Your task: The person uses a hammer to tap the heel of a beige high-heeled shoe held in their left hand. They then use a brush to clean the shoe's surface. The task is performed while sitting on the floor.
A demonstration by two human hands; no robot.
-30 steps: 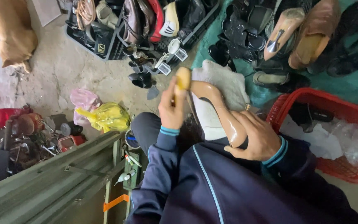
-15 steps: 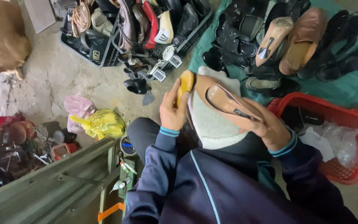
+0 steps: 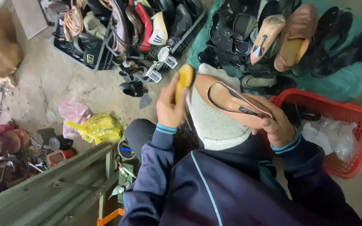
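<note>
A tan high-heeled shoe [image 3: 231,102] is held in the right hand [image 3: 275,125], fingers wrapped round its heel end, opening facing up, toe pointing toward the left hand [image 3: 170,106]. The shoe is kept above a grey-white cloth [image 3: 216,125] spread over the lap. The left hand is closed round a small yellow sponge [image 3: 185,79], which is pressed at or just beside the shoe's toe; exact contact can't be made out. Judged from that, the step in hand looks like wiping/polishing the toe w/ the sponge, approx. early-to-mid in the job, since only the toe end is being worked. The next move would likely call for a firm right-hand hold while the sponge is drawn along the side toward the heel, w/ the shoe turned bit by bit so no part is skipped. Around: a red plastic basket [image 3: 357,142] w/ clear plastic bags inside, just beside the right arm; a row of shoes on a green sheet [image 3: 357,90] beyond; a black crate [image 3: 93,58] packed w/ more shoes further left; a yellow bag [image 3: 99,127] on the concrete floor near the left knee; a green metal bench [image 3: 42,192] at lower left.
</note>
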